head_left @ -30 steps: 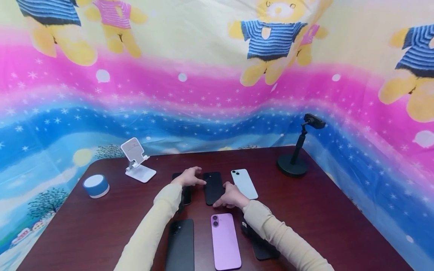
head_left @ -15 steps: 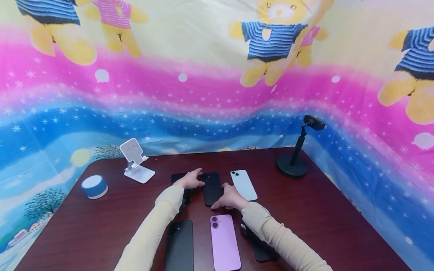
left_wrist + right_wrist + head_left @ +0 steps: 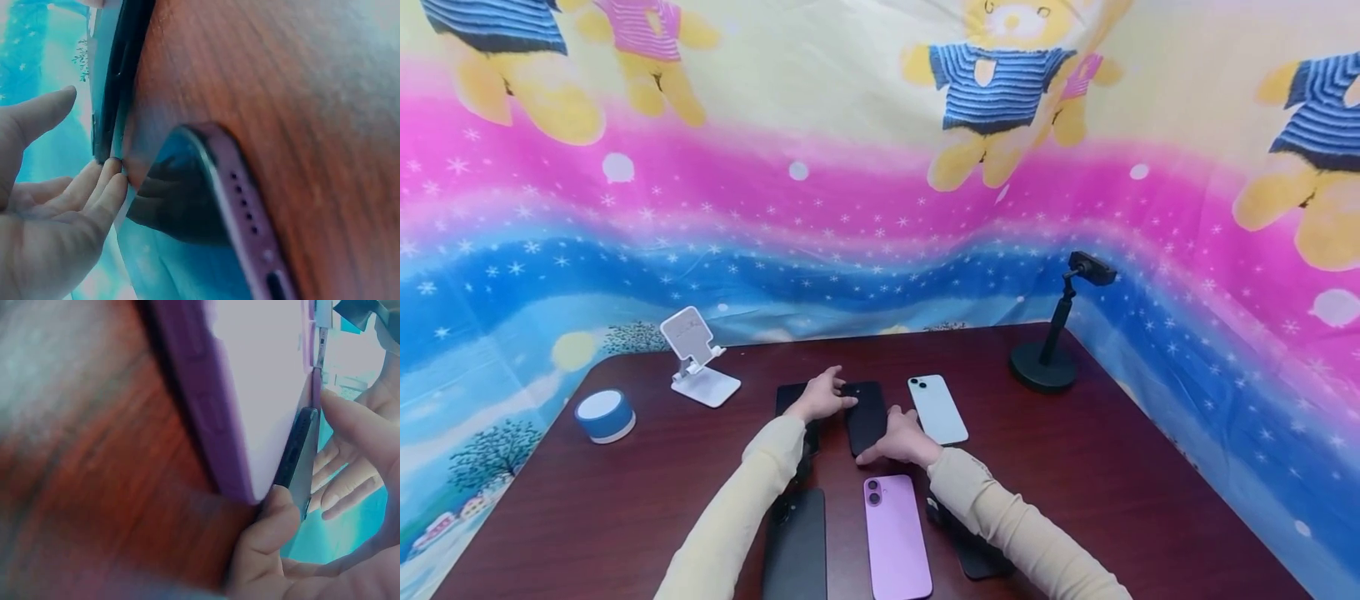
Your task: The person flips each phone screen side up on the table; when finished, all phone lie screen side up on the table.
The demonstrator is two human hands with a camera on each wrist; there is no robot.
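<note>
Spreads the left hand (image 3: 822,397) loosely at the upper left of the black phone (image 3: 867,423), and the right hand (image 3: 904,437) around its lower right corner, with thumb at the bottom edge. Has that phone lying on the table (image 3: 1112,467), between a dark phone (image 3: 787,395) and a white phone (image 3: 938,410). Nearer, has a purple phone (image 3: 898,540) between a grey phone (image 3: 795,546) and a second black phone (image 3: 977,554). Toward the back, has a white stand (image 3: 704,387) left, a black stand (image 3: 1045,366) right.
</note>
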